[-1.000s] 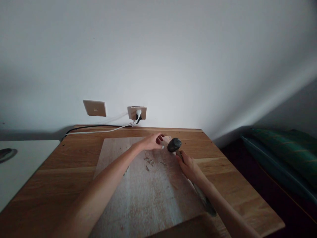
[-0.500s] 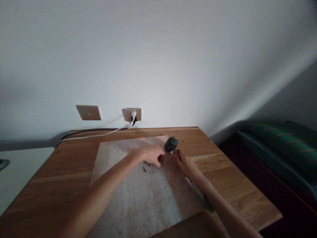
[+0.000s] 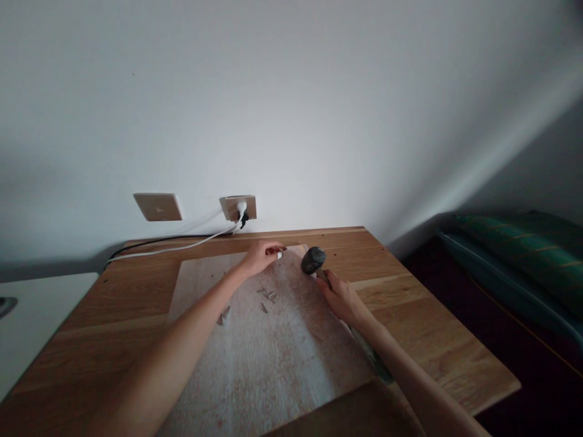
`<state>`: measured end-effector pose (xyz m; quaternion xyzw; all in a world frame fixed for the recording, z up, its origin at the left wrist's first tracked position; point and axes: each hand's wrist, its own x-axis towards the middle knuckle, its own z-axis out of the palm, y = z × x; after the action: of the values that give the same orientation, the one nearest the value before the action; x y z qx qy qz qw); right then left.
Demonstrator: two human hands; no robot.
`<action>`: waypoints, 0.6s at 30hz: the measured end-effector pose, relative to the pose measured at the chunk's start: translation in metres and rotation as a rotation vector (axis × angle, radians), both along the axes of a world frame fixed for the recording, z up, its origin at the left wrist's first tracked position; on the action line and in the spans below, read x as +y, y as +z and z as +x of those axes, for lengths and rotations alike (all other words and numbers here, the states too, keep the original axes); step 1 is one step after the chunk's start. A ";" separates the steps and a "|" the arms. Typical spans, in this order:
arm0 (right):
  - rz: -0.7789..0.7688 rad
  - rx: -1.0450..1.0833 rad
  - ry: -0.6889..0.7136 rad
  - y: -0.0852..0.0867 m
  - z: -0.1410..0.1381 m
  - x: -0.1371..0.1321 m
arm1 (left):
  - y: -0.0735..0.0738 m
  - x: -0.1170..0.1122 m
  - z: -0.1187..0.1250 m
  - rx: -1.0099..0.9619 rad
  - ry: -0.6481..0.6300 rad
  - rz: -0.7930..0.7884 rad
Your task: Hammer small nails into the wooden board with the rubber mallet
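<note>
My right hand point(image 3: 341, 295) is wrapped round the handle of a mallet with a dark, rounded head point(image 3: 313, 260). The head is raised a little over the right side of a pale, worn board point(image 3: 273, 364), and the handle runs back under my forearm. At the far part of the board, my left hand point(image 3: 260, 257) has its fingers closed in a pinch, with a small white piece point(image 3: 279, 255) at the fingertips; its kind is too small to make out. Several small nails point(image 3: 272, 297) lie loose on the board, nearer than my left hand.
The board lies on a wooden table point(image 3: 410, 321) pushed against a white wall. White and black cables point(image 3: 182, 247) run along its back edge to a wall socket point(image 3: 248, 207). A white surface point(image 3: 50, 315) stands at left, green striped fabric point(image 3: 523, 243) at right.
My left hand has moved away and to the left, off the loose nails, which now show. A white piece now shows at its fingertips. The mallet has stayed nearly in place.
</note>
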<state>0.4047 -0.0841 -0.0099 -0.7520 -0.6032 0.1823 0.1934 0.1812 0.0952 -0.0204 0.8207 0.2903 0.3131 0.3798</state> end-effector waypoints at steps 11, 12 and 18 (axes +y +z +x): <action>-0.001 0.015 -0.006 0.001 -0.001 -0.001 | 0.001 -0.006 -0.005 0.080 -0.085 0.011; -0.001 0.018 -0.006 0.000 0.000 0.000 | 0.001 -0.005 -0.006 0.089 -0.089 0.016; -0.012 0.036 -0.007 -0.002 0.001 0.001 | 0.000 -0.005 -0.005 0.118 -0.091 0.056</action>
<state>0.4054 -0.0828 -0.0119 -0.7517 -0.5959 0.1988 0.2005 0.1763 0.0905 -0.0207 0.8602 0.2658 0.2548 0.3528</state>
